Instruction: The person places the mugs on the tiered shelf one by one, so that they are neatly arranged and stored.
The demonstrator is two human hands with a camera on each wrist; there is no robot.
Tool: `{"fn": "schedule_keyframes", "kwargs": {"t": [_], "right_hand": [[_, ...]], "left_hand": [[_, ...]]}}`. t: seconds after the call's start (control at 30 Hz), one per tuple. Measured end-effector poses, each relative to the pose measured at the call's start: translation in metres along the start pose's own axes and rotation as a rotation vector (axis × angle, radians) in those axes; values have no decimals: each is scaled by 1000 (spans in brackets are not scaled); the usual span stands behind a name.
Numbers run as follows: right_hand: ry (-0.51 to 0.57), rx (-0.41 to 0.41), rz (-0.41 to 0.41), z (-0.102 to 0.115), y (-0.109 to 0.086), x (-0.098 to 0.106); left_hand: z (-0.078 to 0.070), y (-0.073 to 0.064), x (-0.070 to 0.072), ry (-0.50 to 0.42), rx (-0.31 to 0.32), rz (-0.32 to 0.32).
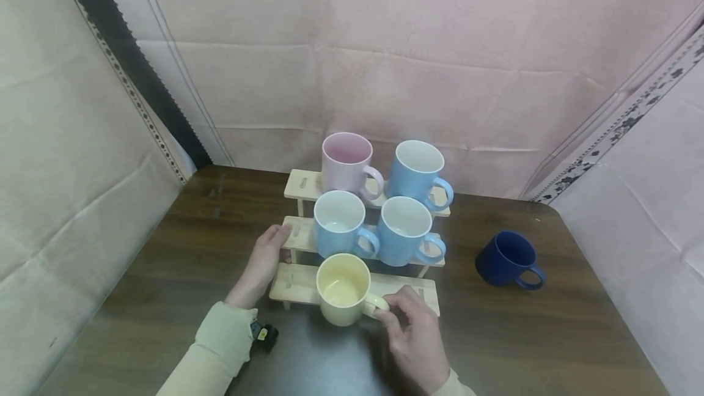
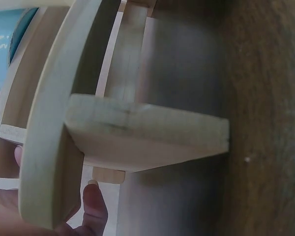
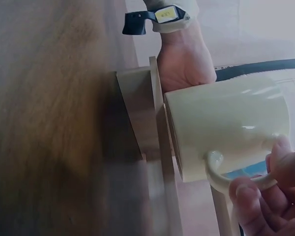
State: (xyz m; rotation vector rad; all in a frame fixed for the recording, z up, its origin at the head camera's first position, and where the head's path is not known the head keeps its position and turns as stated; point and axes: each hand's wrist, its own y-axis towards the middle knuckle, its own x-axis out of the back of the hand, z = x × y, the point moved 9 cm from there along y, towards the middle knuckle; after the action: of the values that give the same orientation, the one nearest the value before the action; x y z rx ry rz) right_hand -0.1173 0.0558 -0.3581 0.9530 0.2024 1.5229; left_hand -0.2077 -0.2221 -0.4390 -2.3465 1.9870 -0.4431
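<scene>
A cream-yellow mug (image 1: pixel 337 307) is at the front tier of a three-tier wooden rack (image 1: pixel 297 284). My right hand (image 1: pixel 416 341) pinches the mug's handle; in the right wrist view, thumb and fingers close round the handle of this mug (image 3: pixel 221 123), which is upright over the shelf edge. My left hand (image 1: pixel 263 266) holds the left end of the middle tier. The left wrist view shows fingertips (image 2: pixel 94 201) at the wood beside a shelf leg (image 2: pixel 147 132). Whether the mug's whole base touches the shelf, I cannot tell.
Two light blue mugs (image 1: pixel 337 234) (image 1: pixel 397 240) sit on the middle tier. Above them, the top tier bears a lilac mug (image 1: pixel 338 173) and another light blue mug (image 1: pixel 407 179). A dark blue mug (image 1: pixel 495 261) stands on the brown table (image 1: pixel 572 335) to the right.
</scene>
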Motion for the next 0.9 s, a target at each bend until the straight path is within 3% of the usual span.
{"fn": "schedule_keyframes", "kwargs": {"t": [0.17,0.4,0.9], "right_hand": [[6,-15,-15,14,6,1],[23,-81,28,-7,-3,-10],[45,-253,131,-20,-4,-17]], "left_hand": [[0,0,-1,-2,-3,-2],[-1,0,0,-10,1,-11],[0,0,0,2,9,7]]}}
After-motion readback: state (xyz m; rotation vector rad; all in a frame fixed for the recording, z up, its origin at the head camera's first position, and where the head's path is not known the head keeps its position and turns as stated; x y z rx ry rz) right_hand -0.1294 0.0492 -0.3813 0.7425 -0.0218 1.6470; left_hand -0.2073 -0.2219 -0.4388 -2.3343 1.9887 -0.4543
